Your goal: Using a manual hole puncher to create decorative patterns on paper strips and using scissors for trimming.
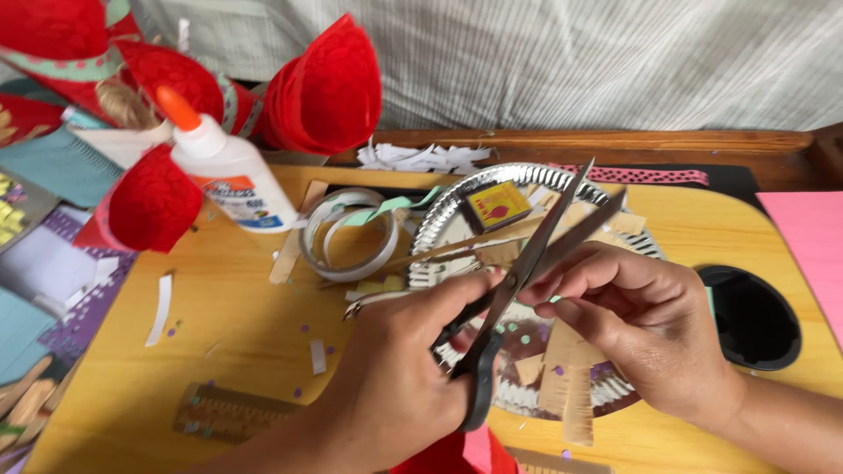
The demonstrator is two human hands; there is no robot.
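My left hand (395,369) grips the black handles of a pair of scissors (558,224), whose blades stand apart and point up and to the right. My right hand (641,325) pinches a thin tan paper strip (439,248) right at the blades; the strip runs off to the left. Both hands hover over a silver foil plate (492,175) on the yellow table (237,316). On the plate lie a yellow matchbox (497,206) and fringe-cut tan paper pieces (575,399).
A roll of clear tape (347,233) and a white glue bottle with an orange cap (233,171) stand left of the plate. Red paper cones (325,88) rise at the back left. A wooden ruler (228,411), paper scraps, a round hole (751,316) and a pink sheet (812,237) are nearby.
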